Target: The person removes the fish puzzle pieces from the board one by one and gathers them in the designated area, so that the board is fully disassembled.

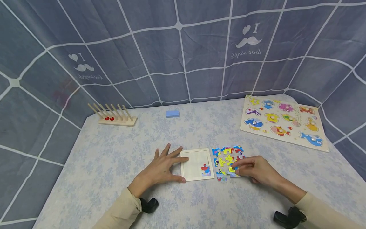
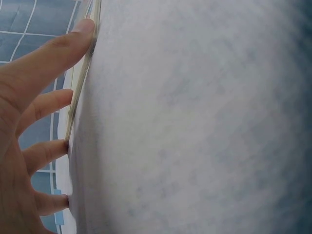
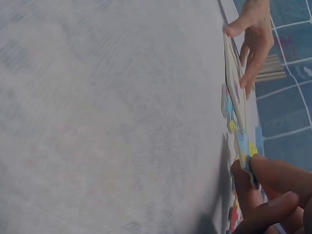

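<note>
A square wooden puzzle tray (image 1: pixel 193 167) lies flat on the table, with joined puzzle pieces (image 1: pixel 205 170) in its lower right corner. My left hand (image 1: pixel 161 168) spreads its fingers at the tray's left side; thumb and index finger touch the frame. Close by on the right, several loose puzzle pieces (image 1: pixel 221 162) in yellow, blue and red lie in a patch. Over that patch's right side, my right hand (image 1: pixel 255 170) pinches a blue and yellow puzzle piece (image 3: pixel 245 151) between thumb and fingers. In the right wrist view the held piece is tilted, partly covered by the fingertips.
A large knobbed sea-animal board (image 1: pixel 278 122) lies at the back right. Towards the back left stands a wooden peg rack (image 1: pixel 121 121) with two red beads. A blue block (image 1: pixel 172 114) sits near the back edge, before a grid-patterned curtain (image 1: pixel 200 57).
</note>
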A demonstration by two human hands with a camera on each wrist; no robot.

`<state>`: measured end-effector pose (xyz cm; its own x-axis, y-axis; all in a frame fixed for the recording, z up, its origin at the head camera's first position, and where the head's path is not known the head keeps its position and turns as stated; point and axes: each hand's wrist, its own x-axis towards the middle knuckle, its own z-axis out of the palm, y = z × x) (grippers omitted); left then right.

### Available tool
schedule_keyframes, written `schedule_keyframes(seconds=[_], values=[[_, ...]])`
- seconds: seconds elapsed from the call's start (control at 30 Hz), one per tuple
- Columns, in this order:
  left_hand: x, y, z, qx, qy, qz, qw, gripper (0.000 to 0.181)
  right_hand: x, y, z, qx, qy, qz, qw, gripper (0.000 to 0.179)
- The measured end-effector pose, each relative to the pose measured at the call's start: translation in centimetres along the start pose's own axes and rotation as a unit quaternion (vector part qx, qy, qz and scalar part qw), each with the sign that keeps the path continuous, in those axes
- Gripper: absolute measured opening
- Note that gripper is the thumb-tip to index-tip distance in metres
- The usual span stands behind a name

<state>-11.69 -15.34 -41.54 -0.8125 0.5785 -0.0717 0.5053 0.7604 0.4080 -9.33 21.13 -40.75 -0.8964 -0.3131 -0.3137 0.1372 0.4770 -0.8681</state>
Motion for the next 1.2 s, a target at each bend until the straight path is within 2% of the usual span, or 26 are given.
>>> schedule_keyframes(seconds=[0.23,0.43,0.6,0.9,1.2], values=[[0.0,0.0,0.0,-0.004,0.0,-0.002,1.0,0.074,-0.3,0.4,0.2,-0.054,0.029,-0.007,0.9981,0.025],[-0.1,0.1,0.0,-0.006,0.002,-0.006,1.0,0.075,-0.5,0.0,0.9,-0.132,0.068,-0.032,0.9884,0.017],[-0.1,0.0,0.0,-0.006,0.002,-0.007,1.0,0.075,-0.5,-0.3,1.1,-0.153,0.08,-0.036,0.9844,0.016],[-0.1,-0.1,0.1,-0.008,0.001,-0.005,1.0,0.074,-0.5,-0.7,1.6,-0.199,0.109,-0.009,0.9738,0.016],[-0.2,0.0,-0.1,-0.012,-0.005,-0.01,0.9999,0.075,-0.6,-0.9,1.3,-0.212,0.102,-0.017,0.9718,0.014]])
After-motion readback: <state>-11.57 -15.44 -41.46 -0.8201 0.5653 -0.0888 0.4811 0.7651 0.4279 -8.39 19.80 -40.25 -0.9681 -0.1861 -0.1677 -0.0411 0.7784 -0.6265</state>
